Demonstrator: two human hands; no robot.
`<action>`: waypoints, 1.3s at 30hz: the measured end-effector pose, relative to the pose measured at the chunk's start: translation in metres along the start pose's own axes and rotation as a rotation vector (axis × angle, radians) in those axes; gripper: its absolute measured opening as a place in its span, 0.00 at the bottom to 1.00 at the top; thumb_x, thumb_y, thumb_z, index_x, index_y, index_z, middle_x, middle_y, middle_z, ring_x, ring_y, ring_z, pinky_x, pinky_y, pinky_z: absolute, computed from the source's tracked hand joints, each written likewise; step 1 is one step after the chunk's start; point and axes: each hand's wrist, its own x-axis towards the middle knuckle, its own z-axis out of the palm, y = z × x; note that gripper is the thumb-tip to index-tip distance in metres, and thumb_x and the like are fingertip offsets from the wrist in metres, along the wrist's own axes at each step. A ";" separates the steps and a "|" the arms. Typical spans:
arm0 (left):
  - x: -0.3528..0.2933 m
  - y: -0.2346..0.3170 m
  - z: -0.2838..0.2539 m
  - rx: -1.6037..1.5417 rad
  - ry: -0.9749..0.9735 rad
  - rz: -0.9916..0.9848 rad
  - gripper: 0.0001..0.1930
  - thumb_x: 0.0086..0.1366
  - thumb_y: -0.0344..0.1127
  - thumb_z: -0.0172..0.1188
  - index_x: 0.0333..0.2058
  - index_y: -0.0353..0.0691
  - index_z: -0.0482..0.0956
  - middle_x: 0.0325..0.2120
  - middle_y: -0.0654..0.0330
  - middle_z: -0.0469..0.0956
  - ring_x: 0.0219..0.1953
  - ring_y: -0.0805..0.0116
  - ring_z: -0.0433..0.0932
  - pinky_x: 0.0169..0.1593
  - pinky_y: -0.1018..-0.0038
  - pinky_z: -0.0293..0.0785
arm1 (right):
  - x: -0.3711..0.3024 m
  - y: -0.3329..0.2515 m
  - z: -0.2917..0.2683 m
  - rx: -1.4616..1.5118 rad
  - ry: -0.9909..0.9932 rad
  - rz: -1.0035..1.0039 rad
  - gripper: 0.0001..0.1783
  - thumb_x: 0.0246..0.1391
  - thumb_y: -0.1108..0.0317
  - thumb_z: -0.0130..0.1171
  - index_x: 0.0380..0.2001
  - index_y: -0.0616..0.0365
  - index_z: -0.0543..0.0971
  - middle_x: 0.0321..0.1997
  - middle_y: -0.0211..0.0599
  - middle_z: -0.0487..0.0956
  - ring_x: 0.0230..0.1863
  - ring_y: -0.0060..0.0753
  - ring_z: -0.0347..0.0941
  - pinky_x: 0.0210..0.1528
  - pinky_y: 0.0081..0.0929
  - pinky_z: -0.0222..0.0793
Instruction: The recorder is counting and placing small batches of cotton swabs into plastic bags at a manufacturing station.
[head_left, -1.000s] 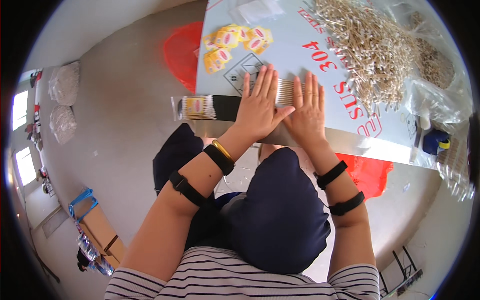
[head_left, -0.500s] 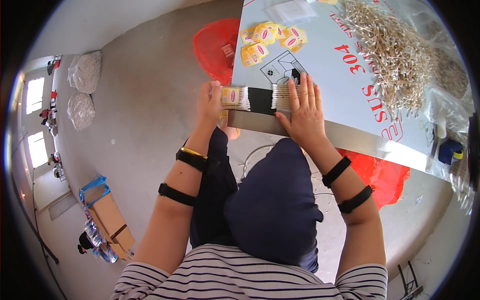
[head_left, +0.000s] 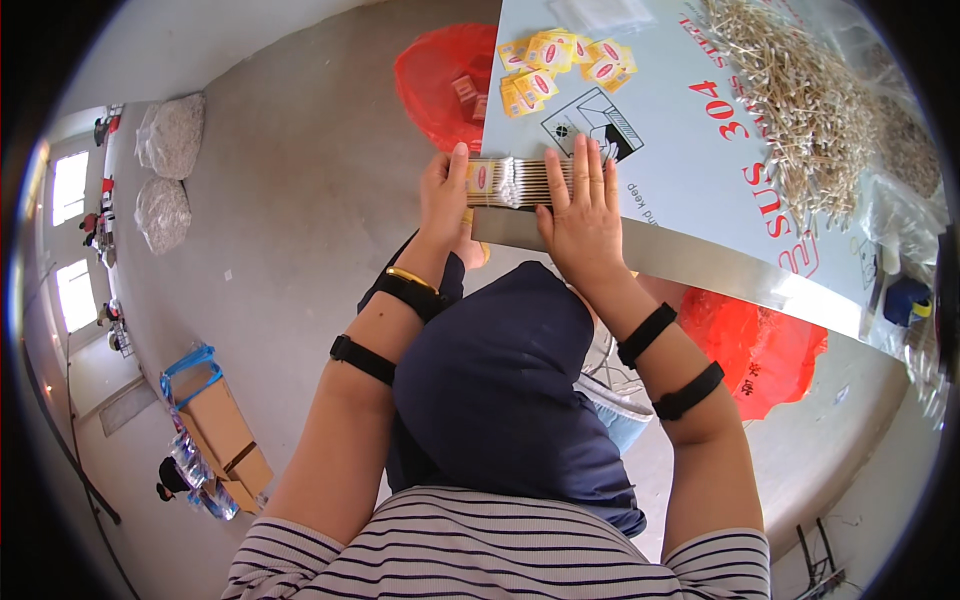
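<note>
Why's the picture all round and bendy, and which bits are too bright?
Head view: the fisheye lens curves straight edges and leaves black corners; also in the head view, glare whitens the metal edge toward its right end, and the windows look washed out.

White tips and tan sticks are shown by the row of cotton swabs (head_left: 533, 183) and the swab heap (head_left: 800, 110), while yellow marked with red is seen on the packet label (head_left: 482, 178) and the loose cards (head_left: 540, 72). The pale grey-blue tabletop (head_left: 665, 120) is printed in red and black. Dark stripes are carried by the white shirt (head_left: 480, 540), bright red by the plastic bags (head_left: 440, 85).
</note>
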 end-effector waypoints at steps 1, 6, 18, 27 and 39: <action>-0.001 0.000 0.000 -0.028 -0.008 -0.012 0.26 0.79 0.55 0.58 0.35 0.34 0.80 0.29 0.62 0.79 0.34 0.76 0.72 0.40 0.72 0.72 | 0.001 -0.004 0.002 0.002 0.004 -0.001 0.45 0.65 0.54 0.60 0.80 0.55 0.56 0.85 0.60 0.48 0.86 0.58 0.40 0.84 0.58 0.36; -0.001 0.001 0.002 -0.103 0.011 -0.004 0.25 0.79 0.55 0.57 0.36 0.33 0.79 0.29 0.60 0.79 0.34 0.74 0.74 0.41 0.71 0.73 | 0.007 -0.022 0.012 0.002 0.019 -0.009 0.45 0.65 0.53 0.59 0.79 0.55 0.57 0.85 0.61 0.47 0.86 0.58 0.40 0.84 0.60 0.35; -0.006 0.017 -0.031 -0.191 0.009 -0.076 0.28 0.82 0.58 0.48 0.39 0.36 0.81 0.30 0.61 0.81 0.32 0.76 0.76 0.35 0.74 0.73 | 0.000 0.008 -0.016 -0.089 -0.117 -0.105 0.57 0.62 0.34 0.60 0.79 0.63 0.54 0.85 0.54 0.49 0.87 0.48 0.41 0.85 0.50 0.36; -0.008 0.011 -0.021 0.092 -0.049 -0.042 0.28 0.83 0.56 0.48 0.35 0.35 0.80 0.27 0.65 0.78 0.29 0.77 0.73 0.30 0.74 0.70 | 0.014 -0.023 0.009 -0.088 -0.124 -0.068 0.62 0.58 0.30 0.61 0.76 0.75 0.56 0.84 0.60 0.49 0.87 0.55 0.40 0.85 0.50 0.36; -0.010 0.013 -0.029 -0.032 -0.103 -0.161 0.27 0.81 0.60 0.48 0.43 0.39 0.82 0.31 0.62 0.82 0.35 0.73 0.78 0.40 0.71 0.75 | 0.028 -0.015 0.002 0.110 -0.100 -0.220 0.48 0.64 0.43 0.62 0.72 0.72 0.64 0.81 0.61 0.56 0.82 0.56 0.50 0.82 0.50 0.46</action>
